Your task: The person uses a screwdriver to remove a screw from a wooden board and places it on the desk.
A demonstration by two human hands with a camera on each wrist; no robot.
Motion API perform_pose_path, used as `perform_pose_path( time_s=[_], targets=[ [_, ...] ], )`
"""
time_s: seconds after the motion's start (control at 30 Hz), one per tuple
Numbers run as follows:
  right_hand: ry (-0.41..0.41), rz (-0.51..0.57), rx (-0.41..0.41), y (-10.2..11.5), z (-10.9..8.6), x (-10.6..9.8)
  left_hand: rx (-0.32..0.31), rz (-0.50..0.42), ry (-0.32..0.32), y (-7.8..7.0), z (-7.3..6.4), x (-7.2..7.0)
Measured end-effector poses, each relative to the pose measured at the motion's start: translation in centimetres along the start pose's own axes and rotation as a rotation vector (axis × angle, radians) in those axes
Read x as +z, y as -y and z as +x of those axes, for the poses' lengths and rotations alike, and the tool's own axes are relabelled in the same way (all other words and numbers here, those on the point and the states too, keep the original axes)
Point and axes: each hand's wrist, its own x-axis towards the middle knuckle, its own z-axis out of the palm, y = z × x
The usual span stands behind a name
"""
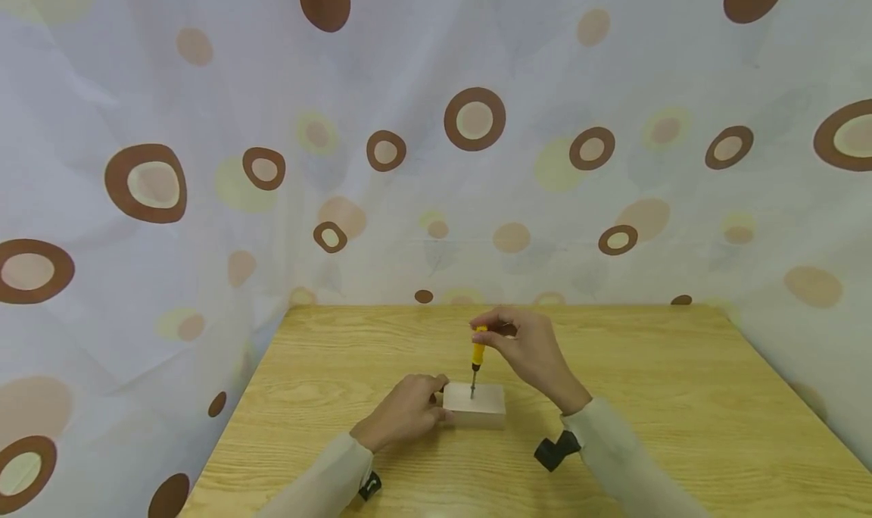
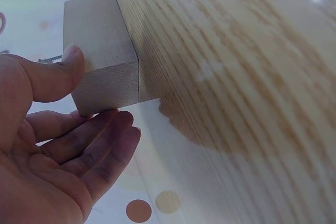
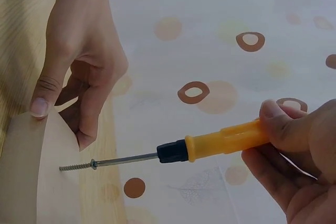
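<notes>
A pale wooden block [image 1: 487, 408] lies on the table, and a screw [image 3: 77, 167] stands upright from its top face with most of its thread showing. My left hand [image 1: 406, 412] grips the block's left end, thumb on the near side and fingers on the far side, as the left wrist view [image 2: 100, 30] also shows. Above the block, my right hand [image 1: 534, 351] pinches the yellow handle of a screwdriver [image 3: 226, 142] between thumb and fingers. The screwdriver's shaft points down, its tip at the screw's head.
The wood-grain table [image 1: 327, 351] extends around the block on every side. Behind it and along both sides hangs a pale curtain [image 1: 422, 63] with brown and beige circles. A dark strap device [image 1: 557, 450] sits at my right wrist.
</notes>
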Motion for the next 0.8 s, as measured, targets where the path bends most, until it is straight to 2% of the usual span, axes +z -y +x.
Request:
perform_pose_path(
  time_s=[0.17, 0.4, 0.67, 0.8],
  targets=[
    [0.054, 0.004, -0.008, -0.10, 0.22, -0.32, 0.008, 0.008, -0.005, 0.07, 0.02, -0.06],
    [-0.014, -0.028, 0.013, -0.24, 0.25, -0.41, 0.014, -0.012, -0.011, 0.00, 0.08, -0.15],
    [0.019, 0.022, 0.025, -0.08, 0.35, -0.34, -0.002, -0.007, -0.008, -0.10, 0.08, -0.27],
    [-0.008, 0.040, 0.020, -0.27, 0.10, -0.08, -0.010, -0.009, -0.004, -0.14, 0.05, -0.11]
  ],
)
